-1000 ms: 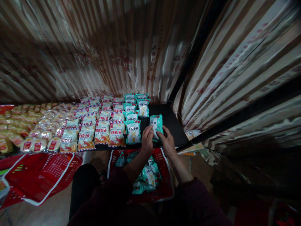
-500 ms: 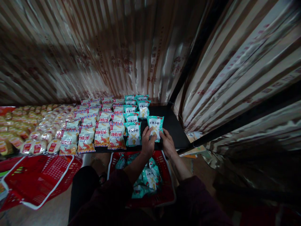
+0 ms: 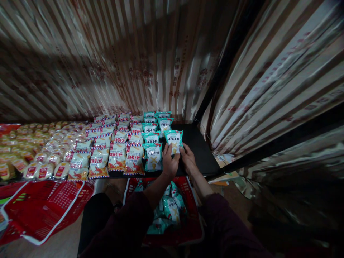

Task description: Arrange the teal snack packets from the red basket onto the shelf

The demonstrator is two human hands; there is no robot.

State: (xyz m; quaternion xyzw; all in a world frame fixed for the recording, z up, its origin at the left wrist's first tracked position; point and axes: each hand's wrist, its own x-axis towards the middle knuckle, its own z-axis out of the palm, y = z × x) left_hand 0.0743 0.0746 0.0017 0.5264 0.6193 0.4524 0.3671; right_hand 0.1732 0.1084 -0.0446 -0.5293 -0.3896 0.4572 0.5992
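Between both hands I hold a teal-and-white snack bag (image 3: 173, 139), upright over the right part of the black shelf (image 3: 200, 148). My left hand (image 3: 170, 162) grips its lower left side, thumb across the front. On the bag's right edge, my right hand (image 3: 188, 157) is closed with bent fingers. Just left of the held bag stands a column of matching teal bags (image 3: 153, 157), with a shorter second column (image 3: 165, 124) behind it. Under my forearms, a red basket (image 3: 192, 211) contains several more teal bags (image 3: 172, 208).
Rows of orange-and-white snack bags (image 3: 134, 157) fill the shelf's middle, and wrapped round cakes (image 3: 43, 171) cover its left. Another red basket (image 3: 45, 204) with a white handle is at lower left. Striped curtains (image 3: 120, 53) hang behind, and a dark post (image 3: 212, 93) rises at the right corner.
Both hands have carried the teal bag a little to the left and farther back, closer to the second teal column. The view has shifted slightly.
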